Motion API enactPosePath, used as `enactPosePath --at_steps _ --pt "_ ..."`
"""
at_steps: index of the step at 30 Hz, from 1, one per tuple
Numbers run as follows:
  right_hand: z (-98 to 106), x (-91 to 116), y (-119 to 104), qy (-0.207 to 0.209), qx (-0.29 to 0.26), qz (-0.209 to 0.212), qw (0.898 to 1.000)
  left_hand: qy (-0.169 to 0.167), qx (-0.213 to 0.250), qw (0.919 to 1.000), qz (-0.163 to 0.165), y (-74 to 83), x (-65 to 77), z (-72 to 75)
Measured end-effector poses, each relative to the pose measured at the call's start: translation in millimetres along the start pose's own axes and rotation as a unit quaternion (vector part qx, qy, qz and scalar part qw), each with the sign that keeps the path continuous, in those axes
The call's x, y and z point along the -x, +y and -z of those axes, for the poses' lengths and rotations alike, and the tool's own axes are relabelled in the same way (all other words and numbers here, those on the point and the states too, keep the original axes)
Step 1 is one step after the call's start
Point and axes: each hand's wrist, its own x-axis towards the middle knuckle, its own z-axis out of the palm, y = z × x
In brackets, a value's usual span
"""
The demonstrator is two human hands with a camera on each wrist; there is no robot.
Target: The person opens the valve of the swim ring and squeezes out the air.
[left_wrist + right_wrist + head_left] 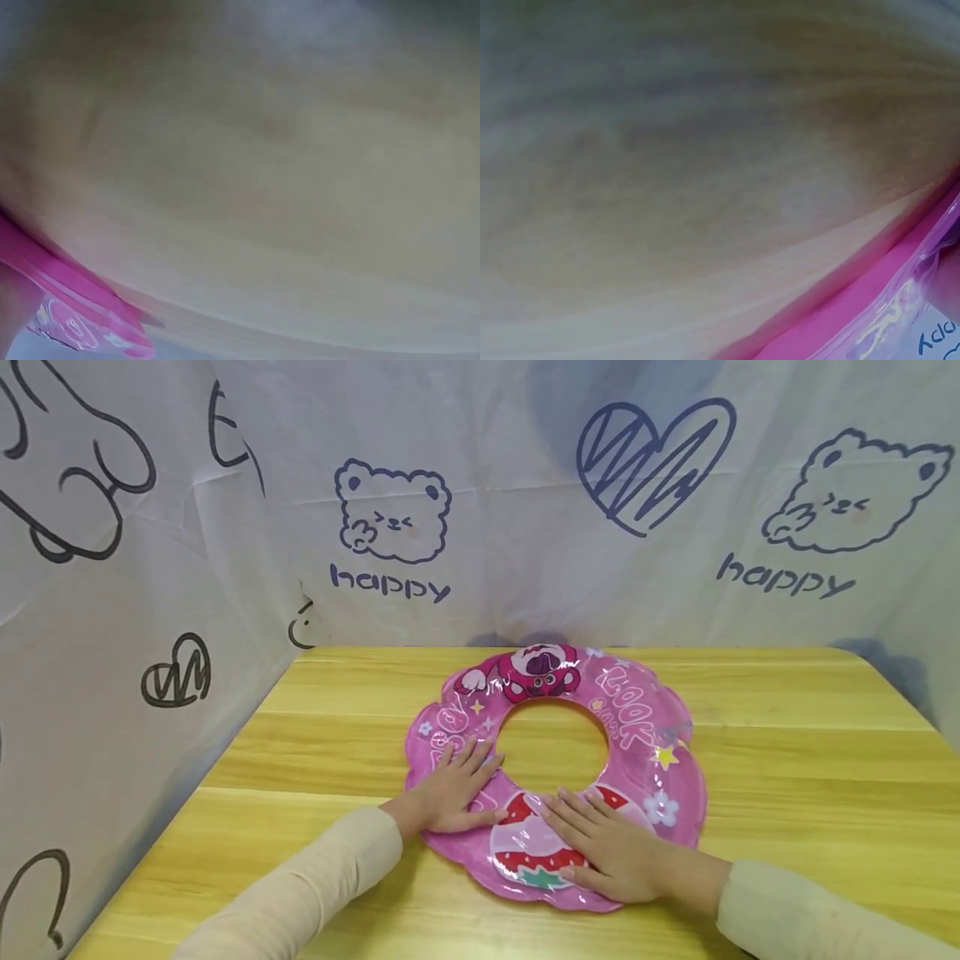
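Observation:
A pink inflatable swim ring (645, 693) with a scalloped edge lies flat on the wooden table. It carries a printed bear at its far side, a strawberry at the near side, and stars and flowers. My left hand (453, 789) rests on the ring's left side, fingers straight and spread. On the near right part, over the strawberry print, my right hand (618, 852) lies with its fingers extended. The left wrist view catches a strip of the swim ring (75, 300) at lower left; the right wrist view has the swim ring's edge (840, 322) at lower right.
The yellow wood-grain table (322, 735) extends around the ring on all sides. Behind it hangs a white cloth (510, 552) printed with hearts, bears and "happy". More white cloth (97, 635) with black drawings runs along the left side.

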Motion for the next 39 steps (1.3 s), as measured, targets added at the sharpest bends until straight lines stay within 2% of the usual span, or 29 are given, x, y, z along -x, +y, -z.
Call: enactPosePath --at_steps 4,10,13,17,20,22,34,39 --pt "-0.2 -0.3 0.8 0.011 0.015 0.014 1.0 0.016 0.003 0.9998 -0.009 -5.1 -2.6 1.9" --pt "-1.3 0.1 2.2 0.018 0.025 0.016 0.999 0.103 -0.034 0.9941 0.0 -11.9 -13.0 4.4" --pt "-0.9 0.3 1.9 0.015 0.022 0.014 1.0 0.129 -0.04 0.9905 0.027 -13.9 -19.2 5.1" --pt "-0.2 0.4 1.7 0.013 0.024 0.012 1.0 0.14 -0.053 0.9848 0.089 -18.0 -31.0 5.9" --pt "-0.7 0.4 1.9 0.014 0.026 0.014 0.999 0.118 -0.07 0.9826 0.125 -21.4 -38.6 8.0" --pt "-1.3 0.3 2.1 0.014 0.022 0.013 1.0 0.101 -0.072 0.983 0.136 -23.3 -42.1 8.4" --pt "-3.4 1.1 4.0 0.004 0.01 0.001 1.0 0.032 -0.025 0.99 0.135 -25.4 -49.7 8.5" --pt "-3.3 1.4 3.8 0.001 0.013 0.002 1.0 -0.012 -0.017 0.9885 0.149 -26.0 -52.2 9.1"
